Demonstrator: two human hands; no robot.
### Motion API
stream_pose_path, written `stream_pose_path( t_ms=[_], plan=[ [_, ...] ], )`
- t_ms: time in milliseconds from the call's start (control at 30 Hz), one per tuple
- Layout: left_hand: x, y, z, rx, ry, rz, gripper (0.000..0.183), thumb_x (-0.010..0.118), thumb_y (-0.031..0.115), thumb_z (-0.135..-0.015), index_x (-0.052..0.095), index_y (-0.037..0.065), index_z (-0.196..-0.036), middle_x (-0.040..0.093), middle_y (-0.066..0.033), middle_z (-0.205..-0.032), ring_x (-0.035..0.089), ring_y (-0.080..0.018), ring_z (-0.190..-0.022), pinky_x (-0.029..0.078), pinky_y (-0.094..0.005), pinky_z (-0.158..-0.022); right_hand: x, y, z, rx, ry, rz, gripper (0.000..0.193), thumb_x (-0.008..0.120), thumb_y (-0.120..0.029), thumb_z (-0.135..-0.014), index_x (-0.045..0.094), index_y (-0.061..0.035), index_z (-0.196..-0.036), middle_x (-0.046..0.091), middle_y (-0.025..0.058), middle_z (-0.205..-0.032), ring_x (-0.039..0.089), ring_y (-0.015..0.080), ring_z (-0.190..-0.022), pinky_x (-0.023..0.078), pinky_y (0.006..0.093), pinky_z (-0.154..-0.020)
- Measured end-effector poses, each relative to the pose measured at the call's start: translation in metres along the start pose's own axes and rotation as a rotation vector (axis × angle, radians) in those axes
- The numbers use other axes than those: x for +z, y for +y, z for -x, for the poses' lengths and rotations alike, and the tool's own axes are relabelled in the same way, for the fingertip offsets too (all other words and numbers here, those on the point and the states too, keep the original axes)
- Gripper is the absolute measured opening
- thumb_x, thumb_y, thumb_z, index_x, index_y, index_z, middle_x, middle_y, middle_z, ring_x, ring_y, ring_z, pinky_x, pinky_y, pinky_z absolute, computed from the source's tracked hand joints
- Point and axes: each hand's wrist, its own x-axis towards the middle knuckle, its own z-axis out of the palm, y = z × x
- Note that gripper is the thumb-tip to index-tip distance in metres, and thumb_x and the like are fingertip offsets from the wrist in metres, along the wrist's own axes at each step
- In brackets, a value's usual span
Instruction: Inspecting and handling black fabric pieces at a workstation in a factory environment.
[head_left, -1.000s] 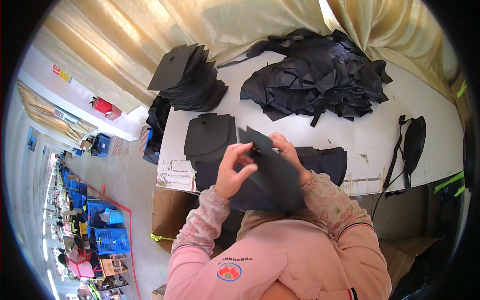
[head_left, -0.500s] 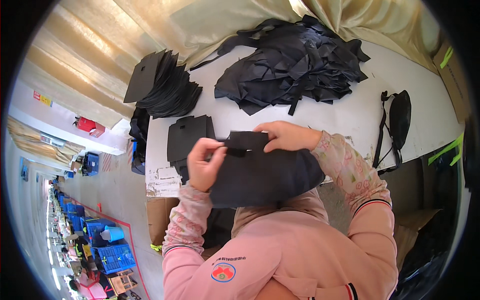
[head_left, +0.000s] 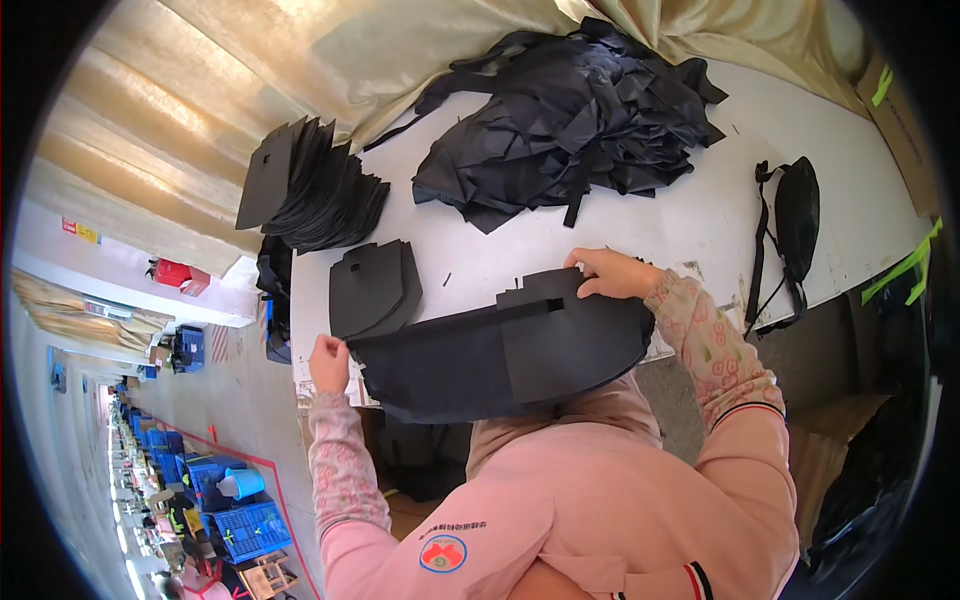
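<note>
A long, curved black fabric piece point(head_left: 430, 372) stretches over the near edge of the table and my lap. On its right half lies a stiff black panel point(head_left: 560, 345) with a small slot and a raised tab along its upper edge. My right hand point(head_left: 612, 274) pinches that panel at its upper right corner, thumb below and fingers above. Off to the left, my left hand point(head_left: 330, 363) has its fingertips closed on the left end of the fabric piece. Just beyond that hand sits a small stack of slotted black panels point(head_left: 368, 292).
A tall fanned stack of black panels point(head_left: 310, 190) stands at the table's far left. Black fabric pieces point(head_left: 570, 130) form a big heap at the back. A black pouch with a strap point(head_left: 797, 222) lies at right. Cardboard point(head_left: 905, 145) stands beyond it; blue crates point(head_left: 245, 530) are on the floor.
My left hand has moved from the panel's tab leftward to the fabric's end. The fabric now lies stretched out to the left, and my right hand has shifted slightly right, still gripping the panel.
</note>
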Motion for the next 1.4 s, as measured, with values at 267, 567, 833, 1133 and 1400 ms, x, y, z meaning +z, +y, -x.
stream_pose_path(
  t_ms=[267,567,833,1133,1400],
  plan=[
    [0.024,-0.033,-0.034,-0.195,-0.093,-0.256,0.011,0.061,0.015,-0.078,0.059,0.005,-0.083,0.065,-0.0151,-0.078,0.064,-0.0357,-0.075,0.050,-0.0452,-0.070,-0.006,0.003,0.026,0.075,0.069,0.076,0.044,0.072,-0.011,-0.079,0.052,-0.0083,-0.118,0.066,0.0139,-0.092,0.063,0.0330,-0.088,0.048,0.0393,-0.079],
    [0.073,0.196,-0.032,0.556,-0.563,0.356,0.039,0.072,0.030,-0.084,0.065,0.005,-0.113,0.064,-0.0123,-0.119,0.057,-0.0278,-0.114,0.044,-0.0371,-0.097,-0.004,-0.023,0.029,-0.041,0.101,0.216,0.051,0.073,-0.014,-0.076,0.051,-0.0125,-0.122,0.066,0.0136,-0.092,0.063,0.0318,-0.087,0.048,0.0398,-0.078],
    [0.143,0.280,-0.040,0.253,-1.632,0.558,0.053,0.080,0.007,-0.074,0.059,0.003,-0.123,0.066,-0.0012,-0.108,0.058,-0.0113,-0.098,0.045,-0.0267,-0.092,0.003,-0.061,0.030,-0.110,0.182,0.381,0.058,0.077,-0.015,-0.074,0.050,-0.0185,-0.126,0.069,0.0109,-0.085,0.064,0.0337,-0.083,0.046,0.0399,-0.080],
    [0.149,0.288,-0.036,0.352,-1.577,0.655,0.057,0.079,0.002,-0.073,0.057,0.004,-0.126,0.065,0.0002,-0.109,0.057,-0.0094,-0.099,0.045,-0.0261,-0.093,0.008,-0.068,0.036,-0.152,0.243,0.517,0.056,0.077,-0.015,-0.074,0.051,-0.0177,-0.123,0.068,0.0064,-0.081,0.063,0.0271,-0.073,0.040,0.0359,-0.079],
    [0.149,0.280,-0.036,0.324,-1.616,0.563,0.052,0.074,0.003,-0.079,0.055,0.003,-0.128,0.064,0.0000,-0.113,0.055,-0.0096,-0.102,0.043,-0.0272,-0.096,0.019,-0.075,0.032,-0.118,0.240,0.705,0.051,0.075,-0.013,-0.075,0.051,-0.0137,-0.120,0.066,0.0049,-0.076,0.065,0.0238,-0.073,0.038,0.0370,-0.076]
  ],
)
